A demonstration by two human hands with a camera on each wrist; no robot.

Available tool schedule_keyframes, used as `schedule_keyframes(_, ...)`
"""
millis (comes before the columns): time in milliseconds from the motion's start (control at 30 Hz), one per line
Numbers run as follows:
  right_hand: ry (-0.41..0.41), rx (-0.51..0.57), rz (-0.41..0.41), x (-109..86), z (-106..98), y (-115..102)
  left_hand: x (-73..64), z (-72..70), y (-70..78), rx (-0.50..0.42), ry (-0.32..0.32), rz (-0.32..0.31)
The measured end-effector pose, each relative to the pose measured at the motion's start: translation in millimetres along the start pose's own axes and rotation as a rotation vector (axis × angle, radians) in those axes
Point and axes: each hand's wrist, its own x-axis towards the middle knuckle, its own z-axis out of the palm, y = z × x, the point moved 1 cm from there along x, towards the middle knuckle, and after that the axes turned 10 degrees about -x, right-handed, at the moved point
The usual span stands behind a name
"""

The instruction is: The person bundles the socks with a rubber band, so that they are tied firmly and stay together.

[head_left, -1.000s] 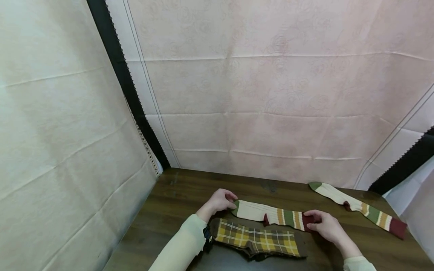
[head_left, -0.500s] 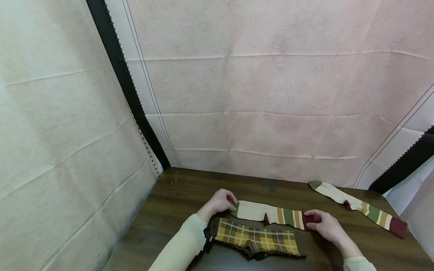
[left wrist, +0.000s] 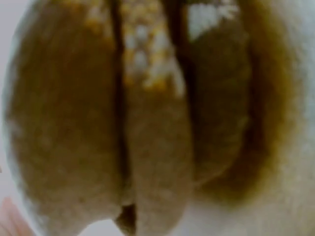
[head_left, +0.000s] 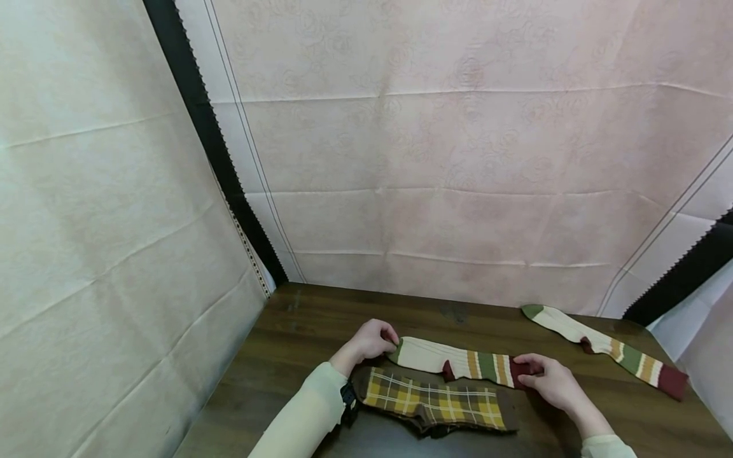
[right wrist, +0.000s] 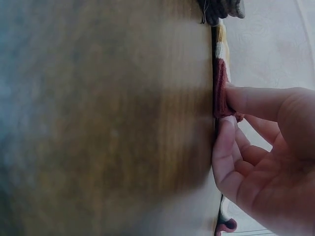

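A cream sock (head_left: 424, 355) with a green toe, maroon heel, striped leg and maroon cuff lies crosswise on the table. At its toe my left hand (head_left: 371, 340) has curled fingers and thumb pinching the green tip. My right hand (head_left: 552, 381) pinches the maroon cuff at the other end; in the right wrist view the thumb lies over the cuff (right wrist: 221, 91) and the fingers curl beneath. Just in front, a pile of yellow-and-brown plaid socks (head_left: 432, 401) lies parallel to it, close to my left wrist. Their blurred folded layers (left wrist: 157, 132) fill the left wrist view, which hides the left fingers.
A matching striped sock (head_left: 601, 346) lies slantwise at the back right of the brown wooden table (head_left: 321, 312). A pale cloth wall (head_left: 458, 191) rises along the back edge, another cloth (head_left: 114, 254) at the left.
The left end of the held sock shifts very slightly at my left fingertips. Both hands otherwise stay in place, and the other socks lie where they were.
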Motion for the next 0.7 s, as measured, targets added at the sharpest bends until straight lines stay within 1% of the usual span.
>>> schedule_keyframes(333, 0.002, 0.014, -0.007, 0.1, 1.7, 3.3, -1.2, -0.8, -3.0, -0.034, 0.014, -0.058)
schedule_keyframes(433, 0.003, 0.013, -0.006, 0.0, 1.8, 3.3, -1.2, -1.2, -2.4, -0.037, 0.011, -0.063)
schedule_keyframes(700, -0.005, 0.062, -0.001, -2.3, 0.9, 0.4, -1.0, -1.3, -4.0, -0.027, 0.013, -0.071)
